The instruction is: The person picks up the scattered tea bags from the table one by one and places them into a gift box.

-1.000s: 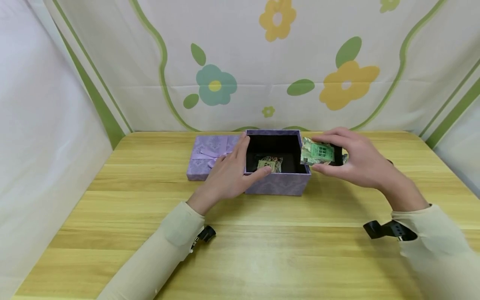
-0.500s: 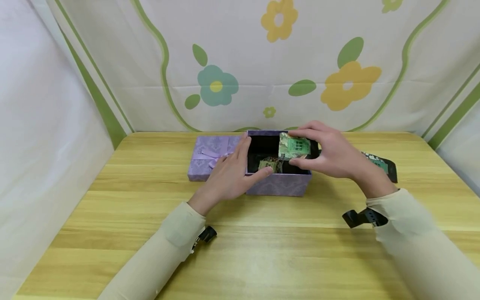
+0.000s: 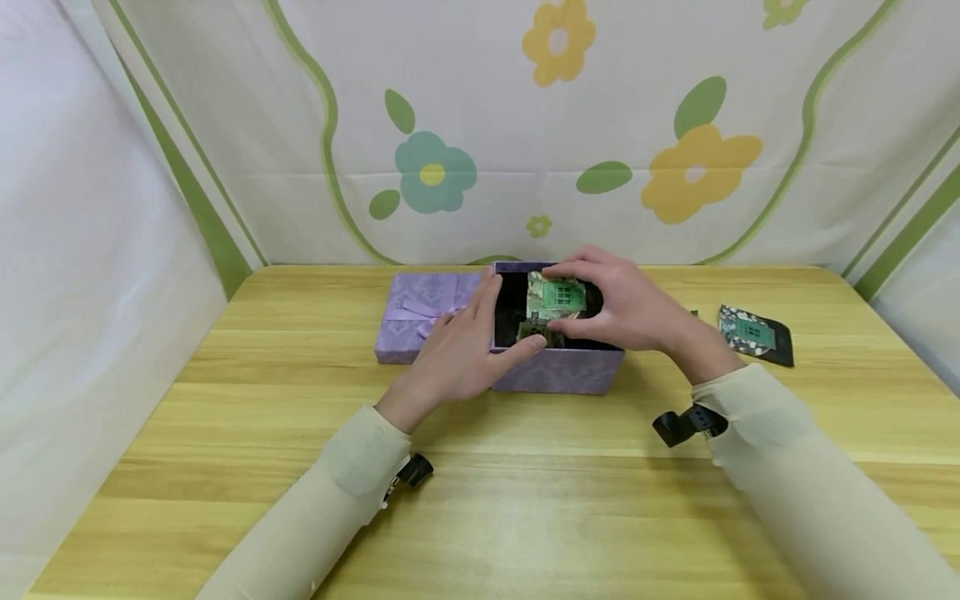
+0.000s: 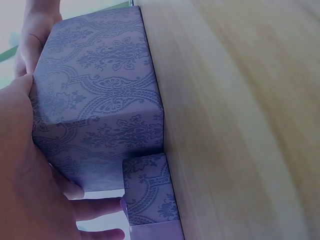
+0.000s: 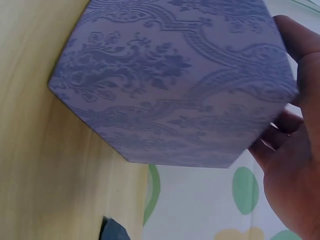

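My right hand (image 3: 630,304) pinches a small flat packet (image 3: 562,297) with a green label and leafy print. It is held at the mouth of a purple patterned box (image 3: 557,372) with a dark inside. A second packet (image 3: 528,331) with a yellowish label lies in the box, partly covered. My left hand (image 3: 457,354) rests on the box's left side, fingers straight along the left rim and thumb over the front rim. In the left wrist view, the box (image 4: 100,75) stands upright on the table. In the right wrist view, the box (image 5: 175,90) hides the pinched packet.
The purple lid (image 3: 405,333) with a ribbon bow lies left of the box, partly behind my left hand. Another packet (image 3: 753,332) with a green label lies on the wooden table (image 3: 525,500) at the right. A flowered cloth (image 3: 480,108) hangs behind.
My right hand has moved left with the packet, from beside the box's right rim to over its opening. The packet on the right has come into view. The left hand has stayed in place.
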Demonstrator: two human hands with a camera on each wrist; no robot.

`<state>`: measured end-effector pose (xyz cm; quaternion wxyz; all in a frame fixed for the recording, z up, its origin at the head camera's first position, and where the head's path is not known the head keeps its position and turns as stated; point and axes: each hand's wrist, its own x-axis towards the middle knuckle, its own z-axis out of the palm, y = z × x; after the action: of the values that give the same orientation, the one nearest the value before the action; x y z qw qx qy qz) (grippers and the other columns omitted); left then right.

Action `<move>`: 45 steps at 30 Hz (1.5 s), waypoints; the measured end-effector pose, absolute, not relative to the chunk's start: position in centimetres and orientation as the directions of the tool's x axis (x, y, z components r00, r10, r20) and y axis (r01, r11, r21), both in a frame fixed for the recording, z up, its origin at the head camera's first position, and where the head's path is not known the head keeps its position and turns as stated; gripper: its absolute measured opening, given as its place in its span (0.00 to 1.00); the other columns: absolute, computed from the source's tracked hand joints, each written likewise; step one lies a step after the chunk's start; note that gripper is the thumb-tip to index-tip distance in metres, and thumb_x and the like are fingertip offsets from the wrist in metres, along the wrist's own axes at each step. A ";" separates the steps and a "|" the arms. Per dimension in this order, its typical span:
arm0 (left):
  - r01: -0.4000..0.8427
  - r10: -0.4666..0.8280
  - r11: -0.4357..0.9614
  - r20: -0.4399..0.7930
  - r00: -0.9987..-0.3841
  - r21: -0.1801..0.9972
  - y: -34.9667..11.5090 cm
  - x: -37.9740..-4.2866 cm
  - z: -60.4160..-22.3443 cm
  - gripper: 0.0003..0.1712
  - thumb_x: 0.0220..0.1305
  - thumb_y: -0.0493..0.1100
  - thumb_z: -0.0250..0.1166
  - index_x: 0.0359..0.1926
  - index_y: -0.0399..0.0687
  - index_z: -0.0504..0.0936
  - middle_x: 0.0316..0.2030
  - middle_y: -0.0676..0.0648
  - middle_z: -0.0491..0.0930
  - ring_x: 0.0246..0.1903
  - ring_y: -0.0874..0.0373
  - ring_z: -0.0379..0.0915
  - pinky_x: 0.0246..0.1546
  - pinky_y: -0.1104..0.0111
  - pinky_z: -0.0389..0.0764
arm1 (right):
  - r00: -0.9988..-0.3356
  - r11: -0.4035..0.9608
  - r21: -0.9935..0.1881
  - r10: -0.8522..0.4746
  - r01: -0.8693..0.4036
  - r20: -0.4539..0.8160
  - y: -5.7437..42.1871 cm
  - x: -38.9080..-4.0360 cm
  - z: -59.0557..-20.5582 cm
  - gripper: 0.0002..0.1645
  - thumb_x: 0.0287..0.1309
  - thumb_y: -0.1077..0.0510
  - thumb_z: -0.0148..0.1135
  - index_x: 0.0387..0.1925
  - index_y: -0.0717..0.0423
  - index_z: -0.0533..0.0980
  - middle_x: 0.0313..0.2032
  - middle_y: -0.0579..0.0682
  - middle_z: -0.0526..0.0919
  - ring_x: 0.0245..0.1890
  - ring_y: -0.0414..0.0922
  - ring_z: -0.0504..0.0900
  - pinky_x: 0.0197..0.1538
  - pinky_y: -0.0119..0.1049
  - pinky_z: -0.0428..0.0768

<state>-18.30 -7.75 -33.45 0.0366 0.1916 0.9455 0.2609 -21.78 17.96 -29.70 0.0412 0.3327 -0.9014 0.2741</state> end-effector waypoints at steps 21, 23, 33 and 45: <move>0.354 0.386 0.787 0.045 -0.921 0.504 -7.7 -18.3 -33.5 0.64 0.68 0.86 0.45 0.87 0.58 0.32 0.87 0.55 0.29 0.81 0.41 0.58 0.80 0.35 0.55 | -0.791 0.712 -0.389 -0.606 -0.584 0.078 16.7 -22.5 -30.9 0.37 0.66 0.50 0.74 0.72 0.55 0.75 0.69 0.57 0.75 0.69 0.59 0.75 0.70 0.60 0.75; 0.356 0.387 0.787 0.047 -0.921 0.504 -7.8 -18.4 -33.5 0.64 0.68 0.86 0.45 0.87 0.57 0.33 0.87 0.55 0.30 0.81 0.41 0.57 0.80 0.36 0.55 | -0.793 0.728 -0.360 -0.607 -0.583 0.058 16.6 -22.6 -30.9 0.36 0.66 0.49 0.74 0.72 0.55 0.75 0.69 0.57 0.76 0.68 0.59 0.77 0.70 0.59 0.76; 0.356 0.386 0.786 0.049 -0.921 0.505 -7.7 -18.3 -33.6 0.64 0.68 0.85 0.46 0.87 0.58 0.33 0.87 0.55 0.30 0.82 0.42 0.56 0.80 0.36 0.53 | -0.783 0.751 -0.258 -0.621 -0.609 0.038 16.2 -22.7 -30.9 0.36 0.63 0.48 0.77 0.69 0.55 0.79 0.64 0.58 0.81 0.64 0.59 0.81 0.68 0.60 0.78; 0.353 0.388 0.778 0.044 -0.921 0.520 -7.8 -18.2 -33.5 0.64 0.68 0.85 0.46 0.87 0.59 0.32 0.87 0.57 0.28 0.82 0.44 0.57 0.80 0.37 0.54 | -0.762 0.742 -0.194 -0.645 -0.641 0.051 16.0 -22.7 -30.9 0.36 0.60 0.47 0.79 0.66 0.55 0.81 0.59 0.56 0.86 0.58 0.57 0.84 0.67 0.62 0.76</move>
<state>-18.22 -7.82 -33.55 0.0327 0.1964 0.9424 0.2688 -22.69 15.99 -30.95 -0.0098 0.3445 -0.9333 0.1006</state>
